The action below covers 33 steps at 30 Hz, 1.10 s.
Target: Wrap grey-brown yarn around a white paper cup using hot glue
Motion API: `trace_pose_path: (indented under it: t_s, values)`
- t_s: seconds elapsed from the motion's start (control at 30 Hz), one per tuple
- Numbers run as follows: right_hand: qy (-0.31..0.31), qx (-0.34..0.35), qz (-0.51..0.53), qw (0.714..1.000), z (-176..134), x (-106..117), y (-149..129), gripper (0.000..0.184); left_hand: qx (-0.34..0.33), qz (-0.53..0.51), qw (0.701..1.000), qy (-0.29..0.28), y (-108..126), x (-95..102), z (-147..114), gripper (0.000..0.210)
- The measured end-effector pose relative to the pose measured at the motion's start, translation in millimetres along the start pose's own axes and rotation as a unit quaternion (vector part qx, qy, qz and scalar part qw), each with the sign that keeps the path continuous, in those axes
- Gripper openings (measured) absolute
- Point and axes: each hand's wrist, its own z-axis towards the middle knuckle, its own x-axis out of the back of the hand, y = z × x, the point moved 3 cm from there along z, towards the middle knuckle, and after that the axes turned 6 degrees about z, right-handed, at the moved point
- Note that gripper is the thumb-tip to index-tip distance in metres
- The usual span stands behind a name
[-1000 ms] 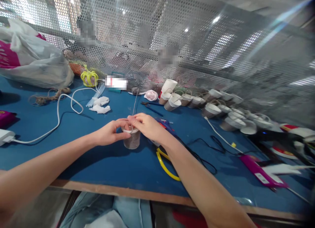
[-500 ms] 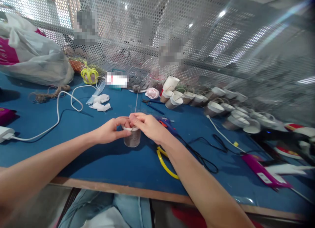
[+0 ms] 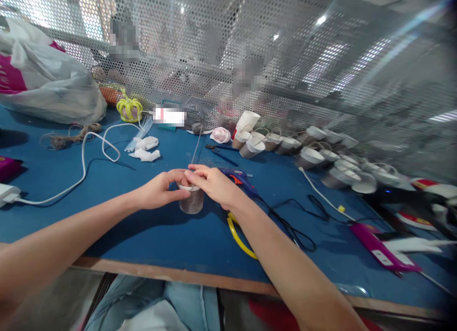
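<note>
A small paper cup (image 3: 192,203), wrapped in grey-brown cord with its white rim showing, stands upright on the table below my hands. My left hand (image 3: 170,188) grips its rim from the left, thumb outside and fingers reaching over the edge. From the right, my right hand (image 3: 207,181) closes its fingertips over the top of the cup, against the left fingers. A strand of cord (image 3: 197,147) runs from a small grey ball of cord (image 3: 197,127) at the back to the right fingertips. The cup's inside and the exact pinch are hidden by my fingers.
Beyond my right hand lie a glue gun (image 3: 241,179) and pliers (image 3: 223,152). A yellow ring (image 3: 239,240) is beside my right forearm. Several wrapped cups (image 3: 310,157) stand at the back right. White cable (image 3: 84,164) and a plastic bag (image 3: 50,83) occupy the left; perforated mesh (image 3: 207,45) rises behind.
The right fingers have shifted slightly over the cup's top, and the cord strand now slants more to the left at its near end. The left hand and the cup stay nearly in place.
</note>
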Motion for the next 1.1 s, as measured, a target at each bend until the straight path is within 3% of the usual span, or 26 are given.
trace_pose_path:
  t_s: [0.1,0.2,0.33,0.5,1.1]
  values:
    - [0.030,-0.023,0.110,0.993,-1.6,-0.7,3.1,0.014,0.004,-0.003,1.000,0.008,-3.3,0.3,-0.3,0.013]
    - [0.081,-0.007,0.174,0.981,-8.0,7.0,6.3,0.013,0.014,-0.021,0.999,0.022,-9.4,1.3,-0.4,0.013]
    - [0.119,0.043,0.103,0.987,-20.2,15.9,8.1,0.018,0.038,-0.014,0.999,0.021,-13.0,2.8,0.4,0.015]
    - [0.150,0.036,0.068,0.986,-27.6,16.8,13.4,0.018,0.036,0.007,0.999,0.011,-10.5,4.6,1.7,0.016]
    - [0.151,0.085,0.000,0.985,-33.1,18.4,16.6,0.018,0.033,0.022,0.999,0.007,-11.3,4.6,1.7,0.015]
